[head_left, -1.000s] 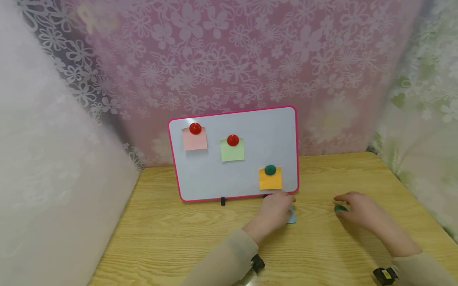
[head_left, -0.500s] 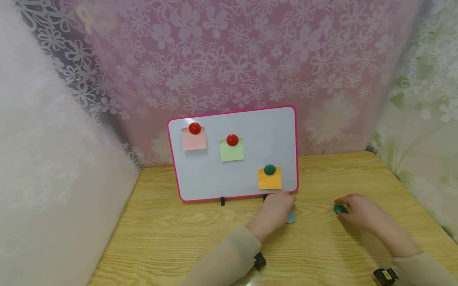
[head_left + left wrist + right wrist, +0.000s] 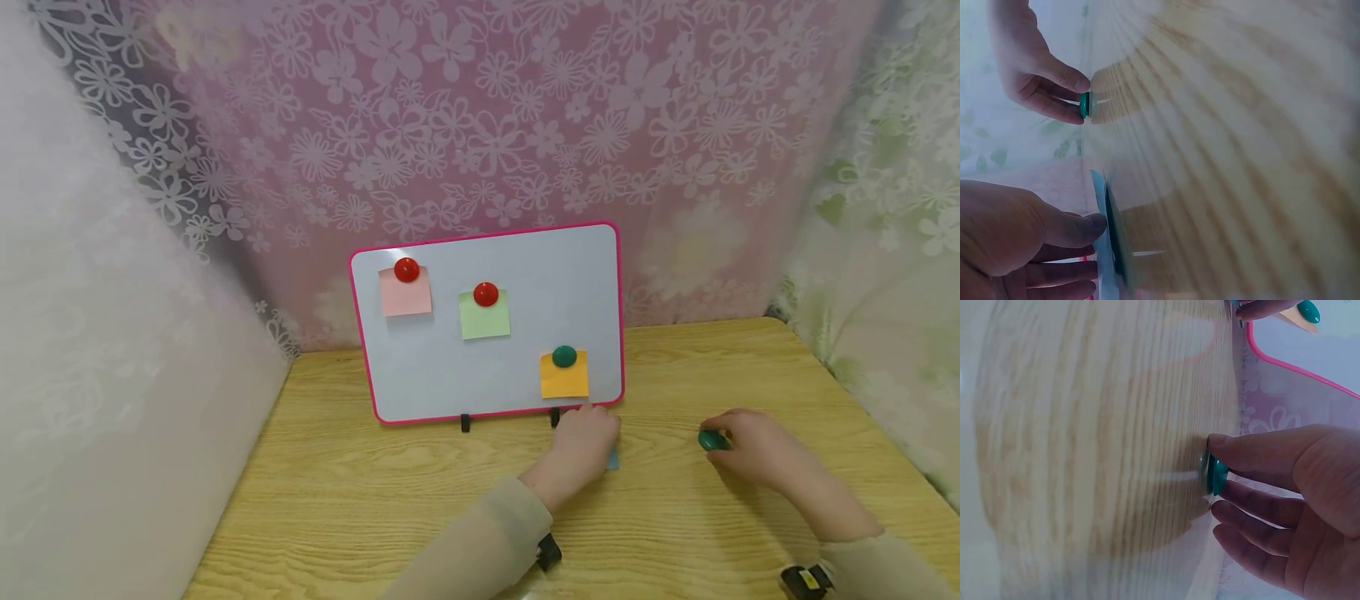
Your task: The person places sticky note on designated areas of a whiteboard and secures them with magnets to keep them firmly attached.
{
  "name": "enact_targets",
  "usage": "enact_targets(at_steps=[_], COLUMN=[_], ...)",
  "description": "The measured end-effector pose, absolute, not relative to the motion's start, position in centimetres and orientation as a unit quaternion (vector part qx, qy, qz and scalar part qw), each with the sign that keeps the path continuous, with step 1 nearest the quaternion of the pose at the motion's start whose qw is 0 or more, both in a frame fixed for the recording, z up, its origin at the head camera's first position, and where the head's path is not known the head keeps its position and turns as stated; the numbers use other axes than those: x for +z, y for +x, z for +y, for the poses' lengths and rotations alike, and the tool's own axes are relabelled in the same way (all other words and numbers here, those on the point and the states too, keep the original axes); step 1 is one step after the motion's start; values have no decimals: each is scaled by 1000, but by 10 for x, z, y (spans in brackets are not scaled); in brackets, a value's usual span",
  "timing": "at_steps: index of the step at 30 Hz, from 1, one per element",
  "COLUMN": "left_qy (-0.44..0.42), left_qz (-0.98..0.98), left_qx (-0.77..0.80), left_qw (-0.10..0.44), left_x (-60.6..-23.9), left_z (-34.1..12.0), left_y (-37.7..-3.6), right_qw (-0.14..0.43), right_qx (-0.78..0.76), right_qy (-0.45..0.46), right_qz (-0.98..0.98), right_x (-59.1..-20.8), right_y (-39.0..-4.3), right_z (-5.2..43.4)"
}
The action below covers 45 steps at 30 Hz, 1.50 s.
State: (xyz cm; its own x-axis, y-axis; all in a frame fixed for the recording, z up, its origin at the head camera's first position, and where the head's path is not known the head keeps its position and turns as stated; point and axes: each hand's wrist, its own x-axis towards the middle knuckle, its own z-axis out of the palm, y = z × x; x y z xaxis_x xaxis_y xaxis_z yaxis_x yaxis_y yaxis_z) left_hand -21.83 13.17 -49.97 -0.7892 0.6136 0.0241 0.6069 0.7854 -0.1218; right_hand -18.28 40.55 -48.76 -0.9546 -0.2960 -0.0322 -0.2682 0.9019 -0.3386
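My left hand [image 3: 581,446] is low over the table in front of the whiteboard [image 3: 431,358]. Its thumb and fingertips pinch a light blue sticky note [image 3: 1104,250], mostly hidden under the hand in the head view. Farther right, my right hand [image 3: 761,450] holds a round green magnet [image 3: 1219,477] between thumb and index finger, at the table surface. On the board, red magnets hold a pink note [image 3: 406,298] and a light green note [image 3: 484,322]. Another green magnet [image 3: 564,357] holds an orange note [image 3: 564,385] at the lower right.
The pink-framed board leans back on small black feet [image 3: 465,422] on the wood-grain table [image 3: 322,500]. Flowered curtain [image 3: 480,125] hangs behind, with pale sheets at the left and right sides.
My right fingers have closed around the green magnet, which has shifted slightly. Less of the blue note shows beside my left hand, which has barely moved.
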Motion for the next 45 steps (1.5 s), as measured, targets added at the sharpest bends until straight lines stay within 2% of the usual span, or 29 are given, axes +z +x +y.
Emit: enact_targets(at_steps=[7,19,37,45], left_qy=[-316,-320,-291,-283], left_qz=[-947,-946,-953,-957], left_qx=[54,37,32,32], left_qw=[22,43,75,55], left_x=[-500,-503,-499,-497], left_z=[132,129,130,127], left_y=[-219,-220,-219,-219], right_qw=[40,6,9,-2], right_qx=[-168,-143,-143,-138], right_qy=[-138,-122,-106,-110], right_qz=[975,982,984,984], right_x=[-487,-497,-495,-494], right_y=[-183,-185,-183,-182], right_z=[404,397,392,390])
